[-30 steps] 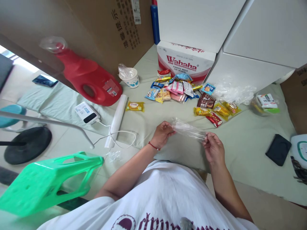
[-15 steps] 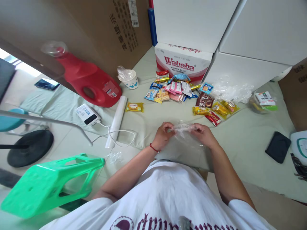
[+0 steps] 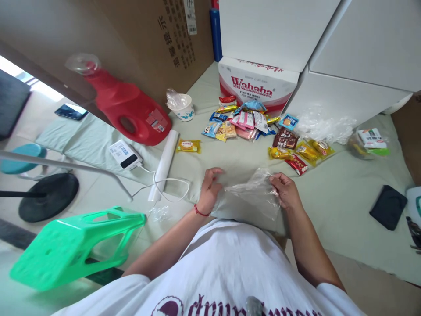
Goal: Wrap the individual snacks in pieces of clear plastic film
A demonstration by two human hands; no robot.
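A clear plastic bag is spread out between my two hands, low over the pale green mat. My right hand pinches the bag's upper right corner. My left hand is at the bag's left edge with its fingers curled; the grip there is hard to make out. Beyond the bag lies a heap of small snack packets, and a second group in yellow, red and brown wrappers to its right. A single yellow packet lies apart on the left.
A red jug, a paper cup, a white roll, a power bank with a cable and a green stool sit left. A Wahaha carton, white boxes, loose plastic and a black pouch lie beyond and right.
The bag was stretched into a thin strip, then bunched between both hands, and now hangs spread open. My hands have moved apart and lower.
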